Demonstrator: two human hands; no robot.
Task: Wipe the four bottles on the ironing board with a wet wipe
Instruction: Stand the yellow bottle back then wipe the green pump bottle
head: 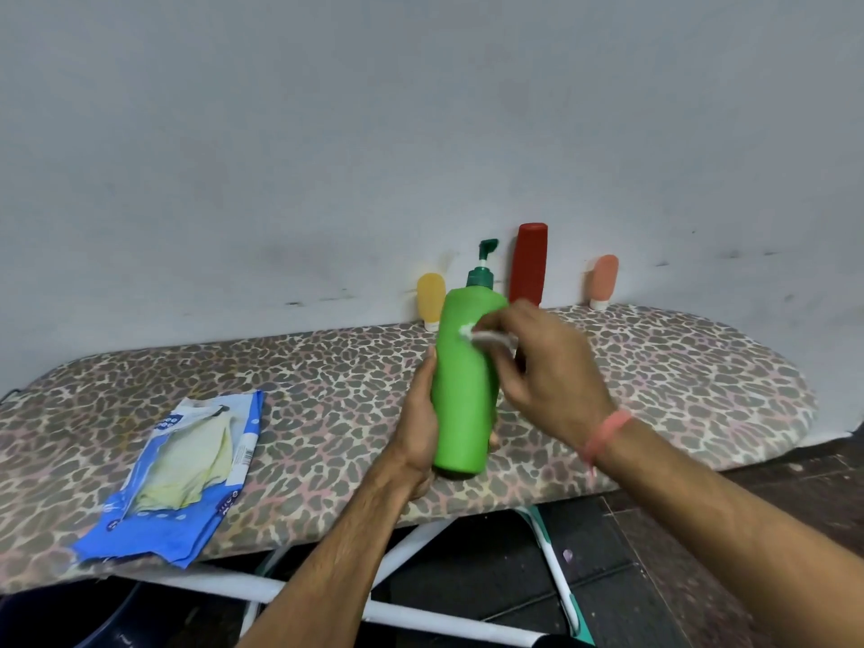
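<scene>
The left hand (418, 413) grips the green bottle (463, 385) above the ironing board (654, 367); the right hand (547, 371) pinches a wipe (486, 334) against it. Yellow bottle (431, 299), red bottle (529, 264) and orange bottle (603, 280) stand behind; a wipe pack (182, 474) lies left.

The leopard-print ironing board (327, 367) bears a wipe packet (182, 474) and three bottles (528, 264).

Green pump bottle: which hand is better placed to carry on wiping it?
Probably the right hand: it pinches the wet wipe against the green pump bottle, while the left hand grips the bottle's lower body.
</scene>
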